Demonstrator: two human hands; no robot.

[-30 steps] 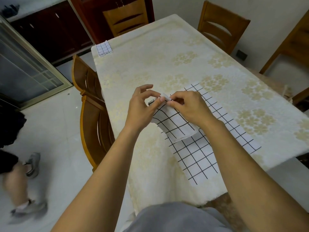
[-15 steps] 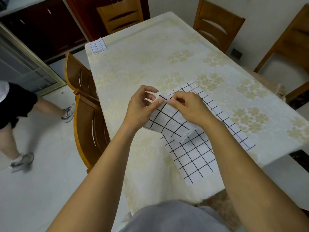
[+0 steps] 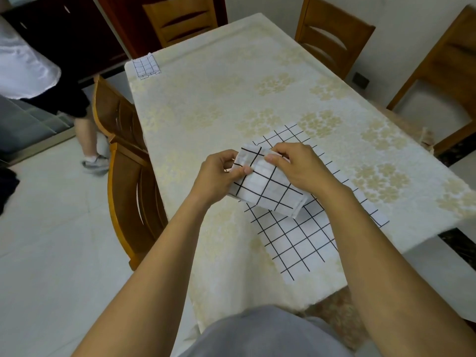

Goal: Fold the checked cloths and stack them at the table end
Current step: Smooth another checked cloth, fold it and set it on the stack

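**Two hands hold a folded checked cloth over the table**

The left hand (image 3: 219,176) pinches the left edge of a folded cloth (image 3: 268,186) between thumb and fingers. The right hand (image 3: 298,168) pinches the top edge of the same cloth, close to the left hand. The cloth is white with black lines. It is lifted a little, and its far right corner hangs down near the table.

Under it lies a flat cloth (image 3: 291,240), spread open. Its near corner comes close to the near edge of the table (image 3: 206,104). Its right corner lies near the table's right edge.

At the far left corner of the table sits a small cloth pile (image 3: 146,67), well apart from the hands. One side of the pile is right at the table's far edge. Between the hands and the pile, the table top is bare, with only a pale flower pattern.

Wooden chairs (image 3: 128,161) stand tight against the left side of the table. More chairs stand at the far end and on the right. Another person (image 3: 38,73) is on the floor to the left, beside the chairs.
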